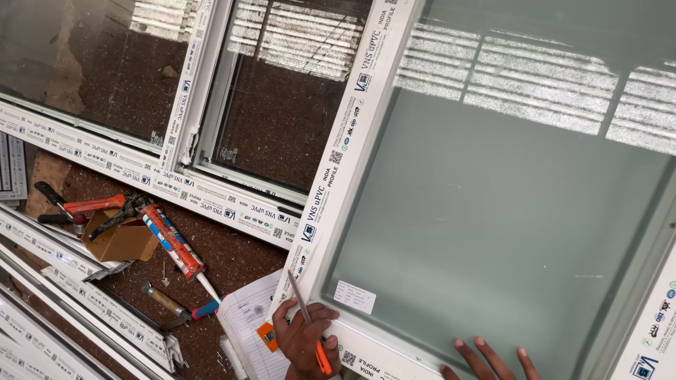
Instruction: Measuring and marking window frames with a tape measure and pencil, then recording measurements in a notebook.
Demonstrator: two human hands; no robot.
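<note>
A person's left hand [304,341] grips a thin metal blade with an orange handle [310,331], its tip pressed along the inner edge of a white window frame [331,190] at the frame's lower corner. The right hand [489,360] lies flat, fingers spread, on the frosted glass pane [507,211]. A steady, shallow blade angle would spare the smooth plastic. On the speckled brown floor [239,257] lie a sealant gun [169,243], a cardboard box [123,243] and a hammer [165,302].
</note>
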